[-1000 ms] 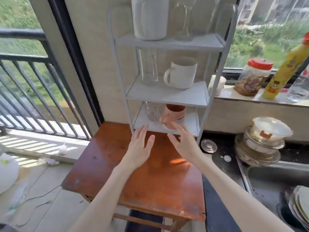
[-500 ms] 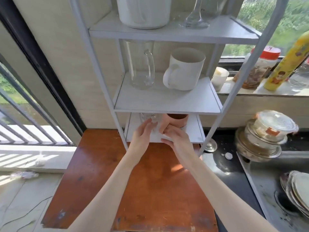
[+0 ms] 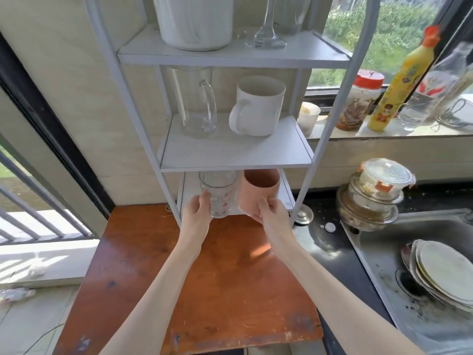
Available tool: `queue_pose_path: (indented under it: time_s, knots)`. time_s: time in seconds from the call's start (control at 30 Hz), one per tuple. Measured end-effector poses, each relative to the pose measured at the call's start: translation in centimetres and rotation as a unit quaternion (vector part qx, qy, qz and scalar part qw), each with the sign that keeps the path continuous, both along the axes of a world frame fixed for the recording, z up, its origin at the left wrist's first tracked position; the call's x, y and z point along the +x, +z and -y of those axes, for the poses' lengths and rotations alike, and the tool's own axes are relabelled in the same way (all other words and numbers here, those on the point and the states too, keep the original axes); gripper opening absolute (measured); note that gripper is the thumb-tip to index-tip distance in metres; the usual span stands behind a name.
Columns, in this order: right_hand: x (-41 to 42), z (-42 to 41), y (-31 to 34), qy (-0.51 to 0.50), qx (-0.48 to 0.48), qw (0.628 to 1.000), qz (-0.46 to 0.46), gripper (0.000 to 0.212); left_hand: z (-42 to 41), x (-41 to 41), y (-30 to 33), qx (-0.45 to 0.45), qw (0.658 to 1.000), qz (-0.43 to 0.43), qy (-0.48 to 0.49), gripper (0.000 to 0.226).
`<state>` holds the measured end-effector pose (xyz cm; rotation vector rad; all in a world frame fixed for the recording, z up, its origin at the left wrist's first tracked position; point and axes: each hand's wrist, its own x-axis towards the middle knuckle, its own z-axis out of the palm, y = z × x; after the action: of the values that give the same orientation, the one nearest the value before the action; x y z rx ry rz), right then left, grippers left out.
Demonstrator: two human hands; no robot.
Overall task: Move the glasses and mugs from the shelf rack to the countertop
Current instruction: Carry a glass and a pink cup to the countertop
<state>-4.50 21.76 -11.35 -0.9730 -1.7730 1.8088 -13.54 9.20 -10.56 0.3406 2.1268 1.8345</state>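
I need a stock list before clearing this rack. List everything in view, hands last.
shelf rack: one, white, on the wooden table
white container: one, top shelf
stemmed glass: one, clear, top shelf
glass jug: one, clear, middle shelf
white mug: one, middle shelf
printed glass: one, clear, bottom shelf
pink mug: one, bottom shelf
wooden table: one, reddish brown
jar: one, red lid, windowsill
yellow bottle: one, windowsill
plates: a stack, pale, in the sink
left hand: on the printed glass
right hand: on the pink mug
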Motion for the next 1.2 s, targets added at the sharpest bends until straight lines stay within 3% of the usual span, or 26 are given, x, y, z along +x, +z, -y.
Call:
queue_pose_path:
  time_s: [0.33,0.63,0.7,0.93,1.2]
  knots:
    - [14.5,1.2,1.4,-0.049,0.091,0.995,-0.014,0.031,3.2,11.8,0.9,0.057,0.995,-0.011,0.086,0.039]
    - [39.5,2.9,2.8,-0.225,0.098,0.969,-0.007,0.024,0.9,30.8,2.8,0.083,0.993,0.025,-0.075,0.036]
    - [45.2,3.3,2.8,-0.276,0.096,0.956,-0.005,0.024,-0.6,35.2,2.7,0.077,0.988,0.062,-0.117,0.037]
    - [63.2,4.3,3.4,-0.453,0.089,0.887,0.017,0.029,-7.1,49.7,2.6,0.055,0.952,0.043,-0.298,0.036]
    - [81.0,3.0,3.3,-0.621,0.085,0.778,0.025,0.025,-17.2,69.5,2.9,0.041,0.876,0.059,-0.476,0.032]
